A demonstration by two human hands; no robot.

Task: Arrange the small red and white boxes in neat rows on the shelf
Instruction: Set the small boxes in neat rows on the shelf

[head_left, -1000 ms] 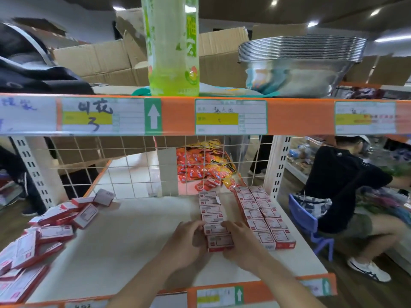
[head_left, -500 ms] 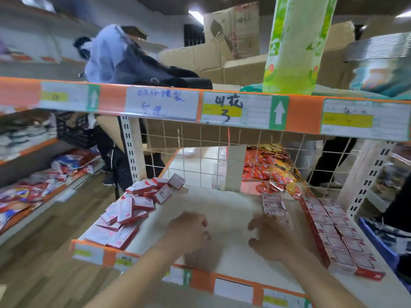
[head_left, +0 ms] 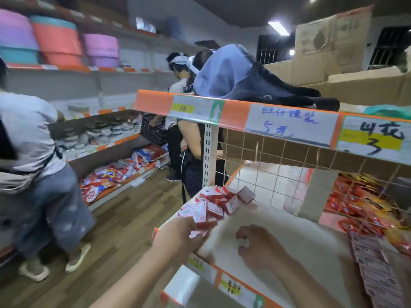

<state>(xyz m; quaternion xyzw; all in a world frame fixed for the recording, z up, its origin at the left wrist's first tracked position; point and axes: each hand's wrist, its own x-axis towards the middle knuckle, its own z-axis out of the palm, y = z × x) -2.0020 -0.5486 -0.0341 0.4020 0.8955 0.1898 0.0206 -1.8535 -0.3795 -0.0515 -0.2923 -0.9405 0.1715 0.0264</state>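
Note:
A loose heap of small red and white boxes (head_left: pixel 219 202) lies at the left end of the white shelf (head_left: pixel 278 232). My left hand (head_left: pixel 180 236) has reached the near edge of that heap, and its fingers curl around boxes (head_left: pixel 200 224) at the bottom of it. My right hand (head_left: pixel 260 247) hovers above the bare shelf board with fingers loosely curled and holds nothing. A neat row of the same boxes (head_left: pixel 373 263) runs along the right edge of the view, blurred.
A wire grid (head_left: pixel 278 174) backs the shelf, with red snack packets (head_left: pixel 360 203) behind it. An orange price rail (head_left: pixel 233 112) crosses overhead. Three people (head_left: pixel 37 165) stand in the aisle to the left. Cardboard cartons (head_left: pixel 333 70) sit on top.
My view swung left from the neat rows to the loose heap. Both hands left the row; the left one moved to the heap and took hold of boxes there.

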